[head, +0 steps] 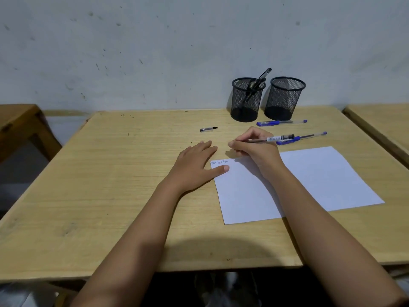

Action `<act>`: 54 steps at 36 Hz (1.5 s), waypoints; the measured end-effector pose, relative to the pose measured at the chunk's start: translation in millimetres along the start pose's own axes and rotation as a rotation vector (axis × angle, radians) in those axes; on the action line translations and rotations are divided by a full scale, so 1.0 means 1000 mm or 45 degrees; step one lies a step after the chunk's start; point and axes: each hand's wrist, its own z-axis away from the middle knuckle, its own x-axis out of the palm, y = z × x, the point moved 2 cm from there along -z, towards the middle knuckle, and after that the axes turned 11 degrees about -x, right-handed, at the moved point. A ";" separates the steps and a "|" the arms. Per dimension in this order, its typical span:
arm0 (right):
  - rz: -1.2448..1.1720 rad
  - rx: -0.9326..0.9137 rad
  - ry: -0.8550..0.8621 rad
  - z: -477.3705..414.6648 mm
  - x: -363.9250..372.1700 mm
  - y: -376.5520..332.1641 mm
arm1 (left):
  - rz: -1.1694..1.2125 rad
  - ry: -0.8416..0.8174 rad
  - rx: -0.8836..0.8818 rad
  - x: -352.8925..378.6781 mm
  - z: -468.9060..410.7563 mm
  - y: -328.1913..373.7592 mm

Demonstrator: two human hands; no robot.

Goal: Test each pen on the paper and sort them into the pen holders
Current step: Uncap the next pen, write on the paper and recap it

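My left hand (197, 165) lies flat, fingers spread, thumb pinning the paper (309, 182) so it won't slide. My right hand (252, 147) pinches a pen (270, 139) in a writing grip, wrist resting on the sheet, tip near its far-left corner. The cap (208, 129) waits aside; two blue pens (281, 122) lie near the holders (247, 100).

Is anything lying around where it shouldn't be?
Only one small thing: a loose pen cap lies alone on the table, left of the two mesh holders. It probably belongs to the uncapped pen that the right hand holds. Nothing looks spilled or broken.
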 end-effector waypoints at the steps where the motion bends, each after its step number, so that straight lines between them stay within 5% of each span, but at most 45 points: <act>1: -0.089 0.019 0.012 0.000 -0.003 -0.001 | 0.058 0.015 -0.010 -0.002 -0.001 -0.001; 6: -0.365 0.081 0.055 -0.002 -0.011 -0.006 | 0.534 -0.005 -0.166 -0.010 -0.009 -0.003; 12: -0.673 0.212 0.200 -0.009 -0.013 -0.011 | 0.365 0.170 -0.287 -0.019 -0.044 -0.009; 21: -0.398 0.213 0.155 -0.024 -0.029 -0.021 | 0.233 0.240 -0.193 -0.020 -0.080 -0.012; 27: -0.344 0.177 0.167 -0.029 -0.034 -0.022 | 0.472 0.340 -0.074 -0.021 -0.076 -0.004; 35: -0.572 0.186 0.287 -0.017 -0.032 -0.031 | 1.173 0.089 -0.098 -0.029 -0.051 0.024; 54: -0.497 -0.002 0.134 0.021 -0.047 -0.068 | 1.284 -0.031 0.190 -0.051 -0.008 0.074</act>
